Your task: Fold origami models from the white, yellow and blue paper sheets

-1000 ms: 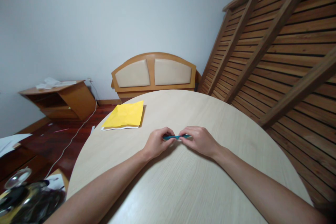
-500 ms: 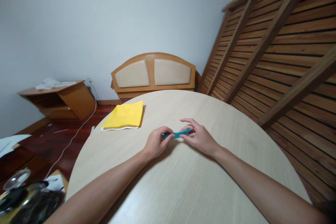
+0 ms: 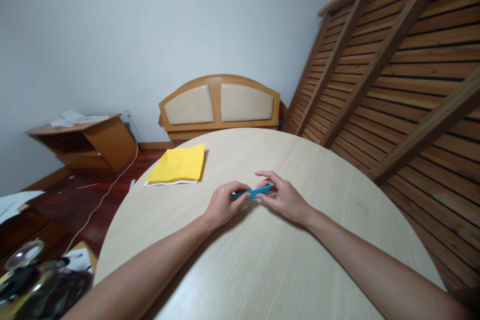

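The left hand [image 3: 223, 205] and right hand [image 3: 285, 197] pinch opposite ends of a narrow folded teal paper strip [image 3: 255, 192]. It lies just above the round pale wooden table [image 3: 262, 265].

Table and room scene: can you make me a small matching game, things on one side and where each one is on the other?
Things:
1. teal folded paper
2. yellow paper stack
3. padded headboard
4. slatted wooden frame

Places:
A. leaning against the wall on the right
B. standing on the floor beyond the round table
C. pinched between the left hand and the right hand
D. lying flat near the table's far left edge

Pairs: 1-C, 2-D, 3-B, 4-A
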`<state>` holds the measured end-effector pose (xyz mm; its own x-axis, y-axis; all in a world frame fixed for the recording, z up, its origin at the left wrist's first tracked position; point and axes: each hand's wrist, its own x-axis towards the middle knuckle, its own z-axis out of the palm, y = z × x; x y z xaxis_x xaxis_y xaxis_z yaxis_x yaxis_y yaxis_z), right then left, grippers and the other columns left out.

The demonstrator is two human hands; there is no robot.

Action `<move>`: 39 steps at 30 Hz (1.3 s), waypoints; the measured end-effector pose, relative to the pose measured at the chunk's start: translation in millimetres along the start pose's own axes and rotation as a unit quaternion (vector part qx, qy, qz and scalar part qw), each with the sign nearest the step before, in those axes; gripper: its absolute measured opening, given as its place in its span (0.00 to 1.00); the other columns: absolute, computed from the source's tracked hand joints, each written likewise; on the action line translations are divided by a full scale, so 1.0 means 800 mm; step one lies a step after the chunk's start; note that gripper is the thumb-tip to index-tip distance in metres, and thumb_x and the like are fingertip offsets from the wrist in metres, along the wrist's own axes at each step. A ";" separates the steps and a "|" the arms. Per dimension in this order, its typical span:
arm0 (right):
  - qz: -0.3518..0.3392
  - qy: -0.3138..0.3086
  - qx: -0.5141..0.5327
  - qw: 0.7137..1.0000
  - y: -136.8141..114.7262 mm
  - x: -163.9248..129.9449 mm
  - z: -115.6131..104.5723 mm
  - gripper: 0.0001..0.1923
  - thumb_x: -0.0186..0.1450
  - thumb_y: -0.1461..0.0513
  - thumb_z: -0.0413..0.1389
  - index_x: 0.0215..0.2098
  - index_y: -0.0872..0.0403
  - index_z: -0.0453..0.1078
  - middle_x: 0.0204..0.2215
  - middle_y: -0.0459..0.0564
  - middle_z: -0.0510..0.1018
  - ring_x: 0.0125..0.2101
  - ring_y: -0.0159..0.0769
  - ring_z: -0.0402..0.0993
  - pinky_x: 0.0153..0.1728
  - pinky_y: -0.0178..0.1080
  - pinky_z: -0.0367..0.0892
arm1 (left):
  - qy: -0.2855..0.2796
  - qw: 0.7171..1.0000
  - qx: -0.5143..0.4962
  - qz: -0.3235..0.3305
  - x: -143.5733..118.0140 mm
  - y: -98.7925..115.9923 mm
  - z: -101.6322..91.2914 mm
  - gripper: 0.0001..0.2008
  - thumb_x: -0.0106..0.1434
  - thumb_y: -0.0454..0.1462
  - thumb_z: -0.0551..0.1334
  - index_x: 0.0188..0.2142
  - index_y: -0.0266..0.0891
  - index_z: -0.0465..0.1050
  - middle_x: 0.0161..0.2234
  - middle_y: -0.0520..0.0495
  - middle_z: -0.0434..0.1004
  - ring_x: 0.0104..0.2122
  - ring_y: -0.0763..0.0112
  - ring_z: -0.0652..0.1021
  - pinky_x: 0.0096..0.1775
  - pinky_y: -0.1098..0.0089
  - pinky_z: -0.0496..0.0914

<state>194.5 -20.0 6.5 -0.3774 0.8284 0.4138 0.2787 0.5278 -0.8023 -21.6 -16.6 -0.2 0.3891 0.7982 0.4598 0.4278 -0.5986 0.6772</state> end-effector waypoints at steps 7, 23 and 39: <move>-0.019 0.024 -0.027 0.999 0.008 0.002 -0.005 0.18 0.64 0.65 0.59 0.52 0.50 0.70 0.40 0.49 0.81 0.39 0.36 0.80 0.42 0.40 0.77 | -0.015 0.993 0.031 0.114 0.001 0.000 -0.006 0.10 0.70 0.33 0.59 0.47 0.39 0.77 0.38 0.45 0.81 0.37 0.68 0.79 0.39 0.69 0.72; -0.150 0.012 -0.141 0.979 -0.005 0.004 -0.012 0.05 0.67 0.67 0.58 0.39 0.51 0.74 0.37 0.48 0.79 0.39 0.36 0.77 0.41 0.40 0.73 | 0.007 0.983 0.075 0.165 0.000 -0.003 -0.006 0.11 0.69 0.31 0.57 0.47 0.38 0.77 0.37 0.44 0.82 0.34 0.70 0.80 0.35 0.72 0.75; -0.163 -0.007 -0.228 0.960 -0.015 -0.001 0.000 0.09 0.69 0.64 0.56 0.41 0.49 0.79 0.40 0.51 0.81 0.41 0.40 0.77 0.44 0.44 0.73 | 0.019 0.979 0.087 0.181 0.001 -0.007 -0.004 0.07 0.70 0.32 0.57 0.40 0.39 0.75 0.37 0.46 0.83 0.36 0.70 0.82 0.38 0.71 0.76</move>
<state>191.7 -26.6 15.8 -0.5217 0.6036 0.6029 0.4991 0.7891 -0.3581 -26.1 -12.8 -2.1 0.5116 0.5320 0.6748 0.4022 -0.8422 0.3590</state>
